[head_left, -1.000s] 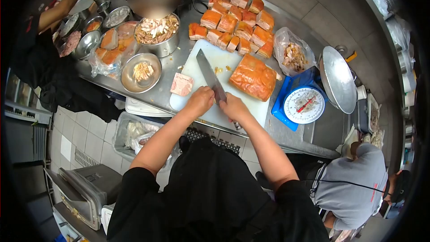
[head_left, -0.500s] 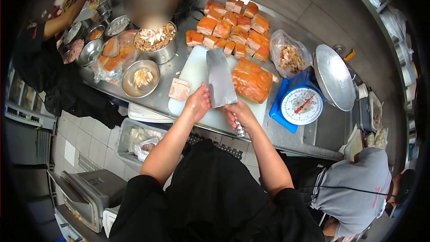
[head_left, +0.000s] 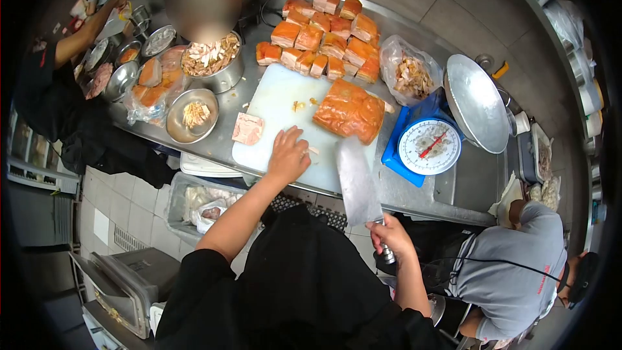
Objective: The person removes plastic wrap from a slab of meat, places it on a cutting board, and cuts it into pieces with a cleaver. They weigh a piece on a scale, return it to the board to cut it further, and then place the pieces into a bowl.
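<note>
My right hand (head_left: 394,237) grips the metal handle of a broad cleaver (head_left: 357,181), its blade pointing up and away past the front edge of the counter. With fingers spread, my left hand (head_left: 289,157) lies on the white cutting board (head_left: 272,94), a small pale scrap just by it. A large slab of roast pork belly (head_left: 350,111) with glossy orange-brown skin sits on the board's right part, close to the blade's tip. At the board's left edge lies a pale, square piece of meat (head_left: 248,129). A few small brown bits dot the board above my left hand.
Several roast pork blocks (head_left: 334,45) stand behind the board. To the right are a bag of meat pieces (head_left: 409,71) and a blue dial scale (head_left: 424,146) with a metal pan. Bowls (head_left: 192,116) stand left. One co-worker (head_left: 512,266) is close on my right, another at left.
My left hand has come off the cleaver blade and down onto the board. My right hand has carried the cleaver right and toward my body, off the board's middle.
</note>
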A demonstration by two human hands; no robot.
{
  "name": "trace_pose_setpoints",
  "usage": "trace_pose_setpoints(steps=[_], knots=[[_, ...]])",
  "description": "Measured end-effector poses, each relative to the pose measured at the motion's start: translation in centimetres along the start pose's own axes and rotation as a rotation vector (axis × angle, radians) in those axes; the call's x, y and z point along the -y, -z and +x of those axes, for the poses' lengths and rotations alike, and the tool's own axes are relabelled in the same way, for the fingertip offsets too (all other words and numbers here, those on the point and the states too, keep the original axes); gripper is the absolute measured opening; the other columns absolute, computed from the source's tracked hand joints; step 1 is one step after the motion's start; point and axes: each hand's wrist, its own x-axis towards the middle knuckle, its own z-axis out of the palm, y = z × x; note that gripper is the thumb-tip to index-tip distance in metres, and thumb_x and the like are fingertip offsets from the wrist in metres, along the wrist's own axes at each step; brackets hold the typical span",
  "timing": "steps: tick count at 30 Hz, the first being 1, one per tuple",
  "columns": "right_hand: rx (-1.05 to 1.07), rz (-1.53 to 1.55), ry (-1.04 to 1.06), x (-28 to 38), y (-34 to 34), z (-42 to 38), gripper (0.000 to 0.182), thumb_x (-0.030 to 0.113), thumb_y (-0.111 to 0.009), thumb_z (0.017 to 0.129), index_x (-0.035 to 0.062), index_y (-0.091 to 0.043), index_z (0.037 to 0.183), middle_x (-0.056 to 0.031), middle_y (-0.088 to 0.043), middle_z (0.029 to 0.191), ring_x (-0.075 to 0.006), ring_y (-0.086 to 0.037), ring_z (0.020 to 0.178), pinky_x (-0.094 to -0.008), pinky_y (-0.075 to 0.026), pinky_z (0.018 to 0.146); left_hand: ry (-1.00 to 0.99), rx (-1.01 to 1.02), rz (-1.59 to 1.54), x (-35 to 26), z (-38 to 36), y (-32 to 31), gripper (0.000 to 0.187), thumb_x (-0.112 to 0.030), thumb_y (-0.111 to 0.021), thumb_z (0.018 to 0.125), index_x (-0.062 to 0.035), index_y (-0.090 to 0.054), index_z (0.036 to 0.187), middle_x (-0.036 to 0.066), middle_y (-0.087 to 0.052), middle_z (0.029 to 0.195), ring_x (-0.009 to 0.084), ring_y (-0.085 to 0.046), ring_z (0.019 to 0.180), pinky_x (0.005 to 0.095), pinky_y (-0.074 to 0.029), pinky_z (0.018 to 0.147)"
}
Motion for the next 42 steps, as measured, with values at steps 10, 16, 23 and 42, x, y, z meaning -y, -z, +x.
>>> trace_pose_setpoints(steps=[10, 16, 23, 42], knots=[[0.23, 0.227, -0.034, -1.5, -6.4, 8.8, 0.017, 0.016, -0.059, 0.095, 0.0066, -0.046, 0.1, -0.0026, -0.047, 0.054, -0.0141, -0.047, 0.038, -0.0303, -0.04, 0.035, 0.24, -0.148, -0.088, -0.3, 1.7, -1.0, 0.036, -0.015, -0.052, 0.098, 0.0026, -0.054, 0.129, 0.023, -0.047, 0.14, 0.0384, -0.039, 0.135, 0.0443, -0.033, 0.113], [0.344, 0.072, 0.01, 1.5, -10.4, 11.4, 0.017, 0.018, -0.058, 0.096, 0.0071, -0.047, 0.101, -0.0018, -0.046, 0.055, -0.0134, -0.047, 0.039, -0.0301, -0.04, 0.037, 0.244, -0.267, -0.092, 0.9, 1.7, 1.1, 0.036, -0.015, -0.054, 0.095, 0.0031, -0.056, 0.127, 0.023, -0.05, 0.138, 0.0408, -0.042, 0.133, 0.0467, -0.033, 0.113], [0.497, -0.395, 0.197, 10.1, -16.6, 11.3, 0.027, 0.022, -0.057, 0.096, 0.0023, -0.055, 0.114, -0.0021, -0.052, 0.057, -0.0132, -0.052, 0.042, -0.0297, -0.042, 0.044, 0.377, -0.594, -0.017, 12.0, 1.1, 13.7, 0.032, -0.012, -0.05, 0.096, -0.0021, -0.06, 0.124, 0.021, -0.062, 0.124, 0.0364, -0.056, 0.12, 0.0471, -0.03, 0.115], [0.131, -0.155, -0.034, 0.4, -2.5, 5.9, 0.022, 0.022, -0.058, 0.097, 0.0024, -0.051, 0.105, -0.0018, -0.051, 0.058, -0.0125, -0.049, 0.04, -0.0283, -0.042, 0.04, 0.629, 0.248, 0.172, 8.1, 2.4, 10.5, 0.042, -0.033, -0.074, 0.081, -0.0043, -0.061, 0.109, 0.019, -0.066, 0.108, 0.037, -0.064, 0.101, 0.0439, -0.051, 0.086]])
